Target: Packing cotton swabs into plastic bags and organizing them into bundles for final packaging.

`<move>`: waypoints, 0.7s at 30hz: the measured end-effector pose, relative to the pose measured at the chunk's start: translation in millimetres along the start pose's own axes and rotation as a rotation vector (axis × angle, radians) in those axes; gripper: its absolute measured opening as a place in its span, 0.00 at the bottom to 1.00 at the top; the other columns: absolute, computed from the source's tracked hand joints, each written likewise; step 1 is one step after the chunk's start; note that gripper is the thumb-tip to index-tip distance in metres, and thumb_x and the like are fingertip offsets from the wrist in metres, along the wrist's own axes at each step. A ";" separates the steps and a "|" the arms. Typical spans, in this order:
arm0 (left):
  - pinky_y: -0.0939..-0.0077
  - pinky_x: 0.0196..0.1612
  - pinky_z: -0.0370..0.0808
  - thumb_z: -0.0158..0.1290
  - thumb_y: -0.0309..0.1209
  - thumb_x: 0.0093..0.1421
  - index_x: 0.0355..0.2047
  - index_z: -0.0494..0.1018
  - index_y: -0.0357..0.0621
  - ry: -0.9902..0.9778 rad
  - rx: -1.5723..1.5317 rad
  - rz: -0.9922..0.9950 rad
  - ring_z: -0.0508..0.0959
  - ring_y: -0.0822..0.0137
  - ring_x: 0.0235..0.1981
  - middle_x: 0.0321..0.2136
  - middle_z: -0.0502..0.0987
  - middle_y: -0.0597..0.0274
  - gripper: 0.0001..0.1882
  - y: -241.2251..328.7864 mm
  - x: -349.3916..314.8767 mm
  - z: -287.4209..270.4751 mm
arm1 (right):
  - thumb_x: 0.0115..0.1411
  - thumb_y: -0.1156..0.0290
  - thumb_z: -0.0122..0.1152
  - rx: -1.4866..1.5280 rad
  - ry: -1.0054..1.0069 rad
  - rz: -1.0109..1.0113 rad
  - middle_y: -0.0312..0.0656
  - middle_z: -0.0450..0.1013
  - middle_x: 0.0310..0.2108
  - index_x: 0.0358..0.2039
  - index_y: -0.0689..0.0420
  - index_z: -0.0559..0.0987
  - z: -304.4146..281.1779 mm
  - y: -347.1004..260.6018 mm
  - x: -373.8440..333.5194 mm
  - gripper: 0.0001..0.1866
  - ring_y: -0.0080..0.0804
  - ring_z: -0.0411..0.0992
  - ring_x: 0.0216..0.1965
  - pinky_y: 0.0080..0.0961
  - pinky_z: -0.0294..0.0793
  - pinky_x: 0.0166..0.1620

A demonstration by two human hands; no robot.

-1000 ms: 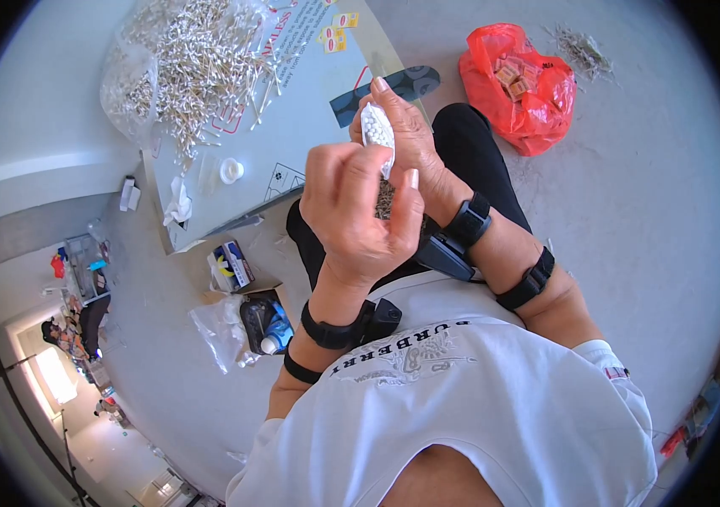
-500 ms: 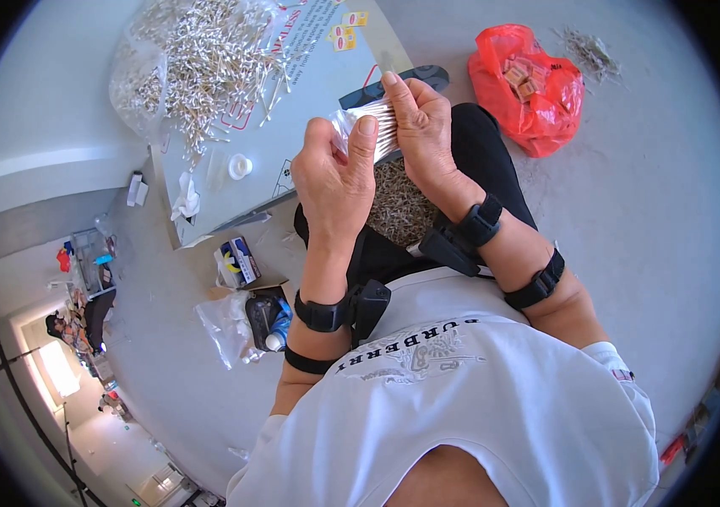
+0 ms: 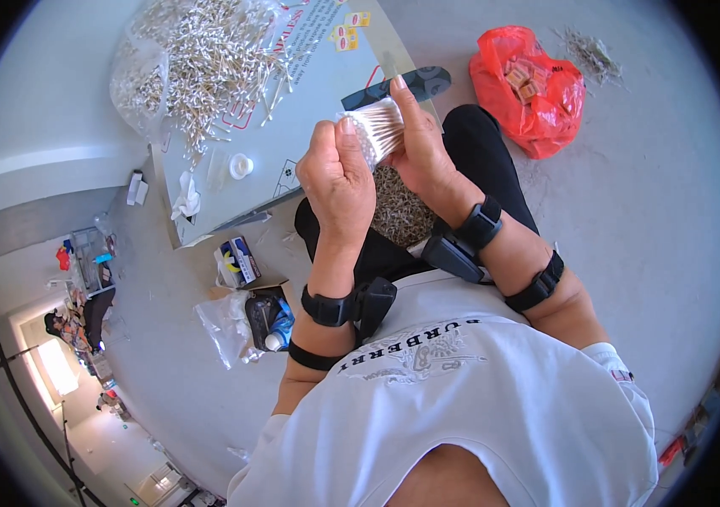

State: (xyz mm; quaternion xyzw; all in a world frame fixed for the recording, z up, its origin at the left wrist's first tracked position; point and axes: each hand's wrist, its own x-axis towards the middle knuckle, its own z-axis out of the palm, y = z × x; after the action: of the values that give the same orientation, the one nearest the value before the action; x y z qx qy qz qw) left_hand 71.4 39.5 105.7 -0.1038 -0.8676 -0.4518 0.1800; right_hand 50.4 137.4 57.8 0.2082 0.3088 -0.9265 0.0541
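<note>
Between my two hands is a bundle of cotton swabs (image 3: 385,127), its sticks side by side and its white tips showing at the ends. My left hand (image 3: 339,177) closes on the near left end, thumb along the tips. My right hand (image 3: 421,148) grips the other end, its thumb stretched upward along the bundle and its fingers mostly hidden behind. Below the hands, between my legs, lies a mass of loose cotton swabs (image 3: 402,207); what holds them is mostly hidden.
A clear plastic bag (image 3: 144,89) spills a heap of cotton swabs (image 3: 208,68) onto the low table (image 3: 292,135). There lie small yellow packets (image 3: 345,38) and a white round lid (image 3: 241,166). A red bag (image 3: 537,114) of small packs stands right, an open box (image 3: 271,317) lower left.
The bundle has tilted, so more of its white tips show, and the clear plastic seen by my left hand no longer stands out. My left hand has moved slightly; my right fingers have dropped behind the bundle.
</note>
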 end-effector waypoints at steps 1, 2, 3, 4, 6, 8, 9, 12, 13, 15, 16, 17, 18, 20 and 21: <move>0.76 0.21 0.61 0.44 0.33 0.66 0.21 0.61 0.38 0.031 0.023 0.017 0.58 0.78 0.19 0.14 0.62 0.64 0.17 -0.6 0.1 1.0 | 0.59 0.47 0.54 -0.018 -0.018 0.052 0.34 0.71 0.22 0.32 0.57 0.75 -2.1 -0.4 -1.4 0.22 0.18 0.67 0.19 0.16 0.64 0.21; 0.75 0.20 0.62 0.45 0.33 0.65 0.21 0.61 0.38 0.063 0.047 0.033 0.58 0.77 0.19 0.14 0.62 0.63 0.17 -1.4 0.3 2.0 | 0.59 0.46 0.54 -0.037 -0.037 0.103 0.34 0.72 0.23 0.34 0.56 0.74 -2.8 -0.4 -2.7 0.23 0.18 0.68 0.20 0.15 0.64 0.21; 0.75 0.20 0.62 0.45 0.33 0.65 0.21 0.61 0.38 0.066 0.047 0.032 0.58 0.77 0.19 0.14 0.62 0.63 0.17 -3.3 -0.1 3.2 | 0.59 0.46 0.54 -0.040 -0.039 0.104 0.34 0.72 0.23 0.34 0.56 0.74 -2.0 0.4 -4.3 0.23 0.18 0.68 0.20 0.15 0.64 0.21; 0.75 0.20 0.62 0.45 0.32 0.65 0.21 0.61 0.38 0.085 0.075 0.061 0.59 0.77 0.18 0.13 0.62 0.62 0.16 -5.6 -0.5 4.3 | 0.59 0.49 0.55 0.045 -0.114 0.121 0.34 0.72 0.25 0.35 0.56 0.74 -0.8 1.4 -5.8 0.21 0.18 0.68 0.21 0.15 0.66 0.22; 0.74 0.19 0.62 0.45 0.31 0.65 0.21 0.61 0.38 0.106 0.103 0.091 0.59 0.76 0.18 0.13 0.63 0.61 0.16 -6.1 -1.0 5.1 | 0.60 0.52 0.56 0.129 -0.191 0.138 0.33 0.72 0.26 0.37 0.56 0.74 -1.7 2.8 -5.6 0.19 0.18 0.68 0.22 0.16 0.67 0.23; 0.74 0.19 0.62 0.45 0.31 0.65 0.21 0.61 0.38 0.135 0.033 0.074 0.59 0.76 0.17 0.13 0.63 0.60 0.15 -4.8 -0.8 5.1 | 0.60 0.60 0.58 0.224 -0.360 0.174 0.35 0.74 0.29 0.38 0.58 0.74 -9.9 6.3 -1.8 0.14 0.20 0.70 0.26 0.19 0.70 0.24; 0.74 0.19 0.62 0.45 0.31 0.65 0.21 0.61 0.38 0.137 0.032 0.074 0.59 0.76 0.17 0.13 0.63 0.60 0.15 -5.5 -1.3 5.0 | 0.60 0.60 0.58 0.222 -0.362 0.174 0.35 0.74 0.29 0.38 0.58 0.74 -11.1 8.1 -0.5 0.14 0.20 0.70 0.26 0.19 0.70 0.24; 0.75 0.19 0.61 0.45 0.31 0.65 0.21 0.61 0.38 0.105 0.003 0.081 0.59 0.77 0.17 0.13 0.63 0.62 0.15 -6.3 -3.2 3.5 | 0.59 0.67 0.59 0.346 -0.408 0.172 0.38 0.75 0.34 0.40 0.60 0.74 -15.3 10.9 3.3 0.12 0.24 0.74 0.32 0.23 0.75 0.32; 0.73 0.20 0.63 0.46 0.30 0.64 0.23 0.61 0.38 0.074 -0.005 0.069 0.63 0.67 0.16 0.14 0.65 0.57 0.13 -4.0 -4.1 1.6 | 0.57 0.68 0.61 0.371 -0.456 0.174 0.39 0.75 0.37 0.41 0.61 0.74 -17.4 10.1 4.1 0.14 0.28 0.74 0.37 0.28 0.73 0.41; 0.70 0.21 0.65 0.46 0.29 0.64 0.24 0.62 0.38 0.043 -0.014 0.057 0.67 0.58 0.16 0.16 0.67 0.52 0.11 -1.9 -5.2 0.3 | 0.56 0.68 0.62 0.396 -0.503 0.177 0.41 0.75 0.39 0.41 0.61 0.74 -18.6 9.8 4.7 0.15 0.32 0.73 0.43 0.33 0.72 0.51; 0.70 0.21 0.65 0.46 0.29 0.64 0.25 0.62 0.38 0.049 -0.027 0.059 0.67 0.60 0.16 0.16 0.67 0.53 0.11 -1.3 -5.7 0.3 | 0.56 0.68 0.62 0.405 -0.517 0.171 0.41 0.75 0.39 0.42 0.61 0.74 -18.2 9.5 4.5 0.15 0.32 0.73 0.43 0.33 0.72 0.51; 0.71 0.21 0.64 0.46 0.29 0.63 0.25 0.63 0.38 0.055 -0.041 0.061 0.67 0.61 0.16 0.16 0.67 0.54 0.10 -1.0 -6.0 0.5 | 0.56 0.68 0.62 0.414 -0.531 0.165 0.41 0.75 0.39 0.42 0.61 0.74 -17.9 9.3 4.4 0.15 0.32 0.73 0.42 0.33 0.72 0.50; 0.71 0.21 0.64 0.46 0.29 0.63 0.25 0.63 0.38 0.055 -0.041 0.061 0.67 0.61 0.16 0.16 0.67 0.54 0.10 -2.4 -6.7 0.5 | 0.56 0.68 0.62 0.414 -0.532 0.165 0.41 0.75 0.39 0.42 0.61 0.74 -17.9 9.1 4.8 0.15 0.32 0.73 0.42 0.33 0.72 0.50; 0.71 0.21 0.64 0.47 0.29 0.64 0.26 0.64 0.38 0.026 -0.072 0.006 0.67 0.63 0.16 0.16 0.67 0.55 0.10 -6.7 -8.9 0.8 | 0.56 0.68 0.62 0.416 -0.558 0.141 0.42 0.75 0.40 0.43 0.61 0.74 -18.5 9.2 6.7 0.15 0.32 0.73 0.43 0.33 0.72 0.51; 0.71 0.21 0.64 0.47 0.29 0.64 0.26 0.64 0.38 0.025 -0.073 0.007 0.67 0.63 0.16 0.16 0.67 0.55 0.10 -6.9 -8.8 1.0 | 0.56 0.68 0.62 0.416 -0.558 0.140 0.42 0.75 0.40 0.43 0.61 0.74 -20.0 9.6 7.9 0.15 0.32 0.73 0.43 0.33 0.72 0.51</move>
State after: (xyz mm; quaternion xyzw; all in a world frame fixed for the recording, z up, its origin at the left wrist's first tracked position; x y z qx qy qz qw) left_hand 76.8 36.2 96.4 -0.1078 -0.8479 -0.4836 0.1886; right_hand 52.5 141.9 34.7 -0.0256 0.0717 -0.9848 0.1562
